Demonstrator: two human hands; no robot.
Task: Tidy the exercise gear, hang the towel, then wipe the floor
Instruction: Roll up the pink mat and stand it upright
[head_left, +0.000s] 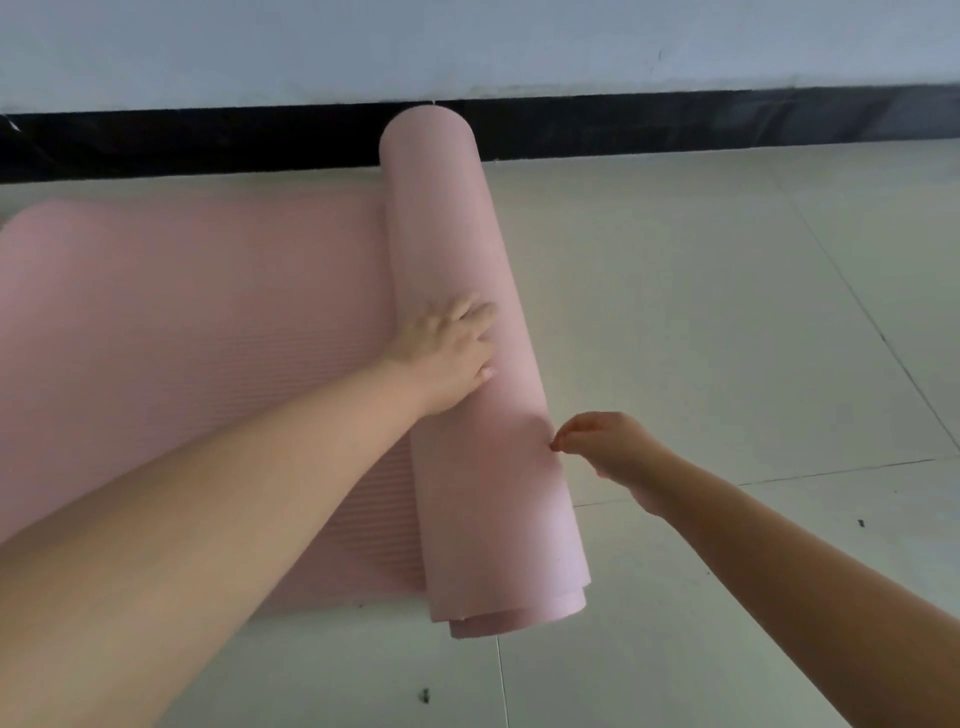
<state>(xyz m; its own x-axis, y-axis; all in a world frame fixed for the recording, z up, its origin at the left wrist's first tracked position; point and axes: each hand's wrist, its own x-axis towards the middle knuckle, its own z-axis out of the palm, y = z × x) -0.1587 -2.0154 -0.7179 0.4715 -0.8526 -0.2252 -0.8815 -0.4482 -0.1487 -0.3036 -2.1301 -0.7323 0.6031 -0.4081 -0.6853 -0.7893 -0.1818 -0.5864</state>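
A pink exercise mat (182, 322) lies on the floor, partly rolled: its rolled part (467, 234) runs from the wall toward me, and the flat part spreads to the left. My left hand (449, 351) rests palm-down on top of the roll, fingers spread over it. My right hand (608, 449) is at the roll's right side, lower down, fingers curled with the fingertips touching the mat's surface. It holds nothing that I can see.
Pale floor tiles (727, 312) extend to the right and in front. A black skirting strip (208, 140) runs along the base of the white wall (467, 41) behind the mat. Small dark specks (425, 695) lie on the tiles.
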